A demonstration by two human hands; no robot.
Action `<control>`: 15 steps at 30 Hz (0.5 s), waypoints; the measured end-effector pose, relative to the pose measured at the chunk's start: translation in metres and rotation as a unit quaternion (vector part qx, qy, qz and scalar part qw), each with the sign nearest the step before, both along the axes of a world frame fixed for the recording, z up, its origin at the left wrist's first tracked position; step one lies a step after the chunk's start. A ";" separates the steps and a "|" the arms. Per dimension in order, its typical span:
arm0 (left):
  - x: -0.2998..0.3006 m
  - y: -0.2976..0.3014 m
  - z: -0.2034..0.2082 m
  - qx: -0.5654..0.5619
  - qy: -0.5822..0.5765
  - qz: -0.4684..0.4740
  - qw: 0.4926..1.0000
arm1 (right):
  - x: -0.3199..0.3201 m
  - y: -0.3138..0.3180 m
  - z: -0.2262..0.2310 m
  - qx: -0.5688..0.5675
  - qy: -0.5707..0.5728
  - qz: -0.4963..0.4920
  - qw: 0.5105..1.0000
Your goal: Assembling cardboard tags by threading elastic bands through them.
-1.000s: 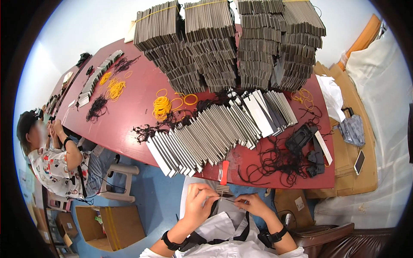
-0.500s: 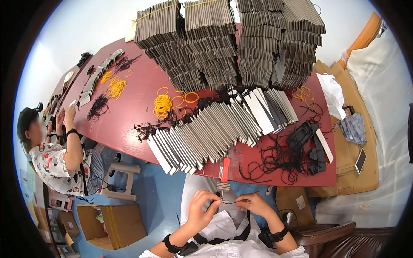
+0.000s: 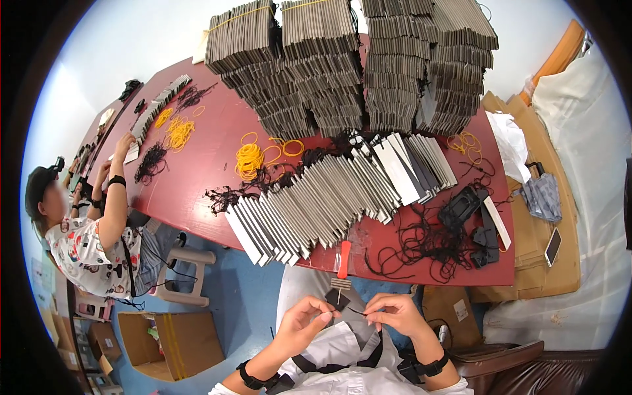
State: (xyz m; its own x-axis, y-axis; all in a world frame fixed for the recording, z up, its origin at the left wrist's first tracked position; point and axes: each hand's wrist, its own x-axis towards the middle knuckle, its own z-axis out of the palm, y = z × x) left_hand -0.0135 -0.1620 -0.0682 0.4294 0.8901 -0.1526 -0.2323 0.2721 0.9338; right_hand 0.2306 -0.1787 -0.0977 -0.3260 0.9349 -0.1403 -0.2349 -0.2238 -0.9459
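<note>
Above my lap, just off the table's front edge, both hands are raised close together. My right hand (image 3: 397, 315) pinches a thin black cord (image 3: 357, 311), whose short end points toward the left hand. My left hand (image 3: 304, 324) has thumb and forefinger together; what is between them is too small to make out. Beyond the fingertips, a tool with a red-orange handle (image 3: 343, 258) lies over the table edge, with a striped block (image 3: 340, 284) and a thin shaft at its near end. A dark flat piece (image 3: 337, 300) shows beside the shaft.
On the red table (image 3: 204, 197) lie a long row of grey-white flat pieces (image 3: 316, 204), tall bundled stacks (image 3: 322, 72), yellow rubber bands (image 3: 249, 162) and tangled black cords (image 3: 428, 243). A co-worker (image 3: 92, 243) sits at left; a cardboard box (image 3: 172, 347) stands on the floor.
The cord stretched between my hands now shows only as a short end at my right hand. The dark flat piece shows more plainly. The co-worker's arm has reached farther over the table.
</note>
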 end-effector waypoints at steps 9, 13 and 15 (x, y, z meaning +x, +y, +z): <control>0.026 -0.001 0.024 0.141 0.054 -0.041 0.988 | -0.026 -0.002 0.041 0.209 -0.135 -0.102 0.963; 0.031 0.012 0.039 0.248 0.186 -0.035 0.950 | -0.031 -0.003 0.050 0.273 -0.262 -0.138 0.915; 0.030 0.019 0.052 0.264 0.200 -0.032 0.943 | -0.028 0.001 0.053 0.271 -0.248 -0.137 0.920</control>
